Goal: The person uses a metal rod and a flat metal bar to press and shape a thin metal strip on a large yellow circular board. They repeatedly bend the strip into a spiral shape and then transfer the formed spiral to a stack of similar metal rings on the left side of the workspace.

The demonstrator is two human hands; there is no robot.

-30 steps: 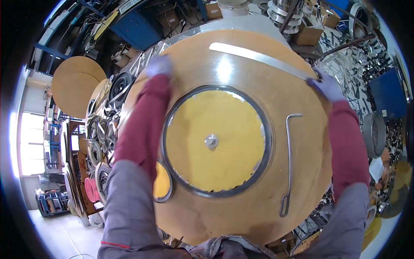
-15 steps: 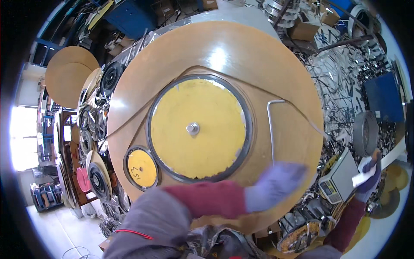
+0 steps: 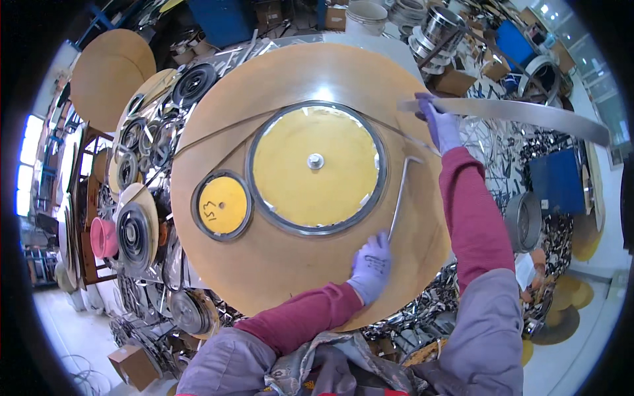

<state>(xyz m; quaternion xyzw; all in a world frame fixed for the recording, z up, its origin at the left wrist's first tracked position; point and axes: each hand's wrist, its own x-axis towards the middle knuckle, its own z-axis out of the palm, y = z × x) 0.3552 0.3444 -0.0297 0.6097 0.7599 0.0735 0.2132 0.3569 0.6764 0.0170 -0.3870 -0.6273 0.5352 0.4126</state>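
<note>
Large yellow disc (image 3: 316,191): the landmark, lying flat and dark-rimmed on a round brown bench (image 3: 277,284), with a metal bolt (image 3: 316,162) at its middle.
Right hand (image 3: 441,124): gloved, beyond the large yellow disc's upper right edge, fingers closed near one end of the metal strip.
Metal strip (image 3: 522,111): well to the upper right of the large yellow disc, reaching past the bench, in front of loose metal scraps (image 3: 489,144). It looks thin, light and springy, probably slick, perhaps sharp-edged; pinching its flat faces near an end seems safest.
Left hand (image 3: 371,267): gloved, to the lower right of the large yellow disc, fingers wrapped around the bent metal rod's lower end; fingertips partly hidden.
Bent metal rod (image 3: 397,198): slanting just right of the large yellow disc, its short hook pointing away from it. It looks stiff and fairly light; the lower end seems the natural grip.
Small yellow disc (image 3: 228,198): close beside the large yellow disc, lower left, also dark-rimmed.
</note>
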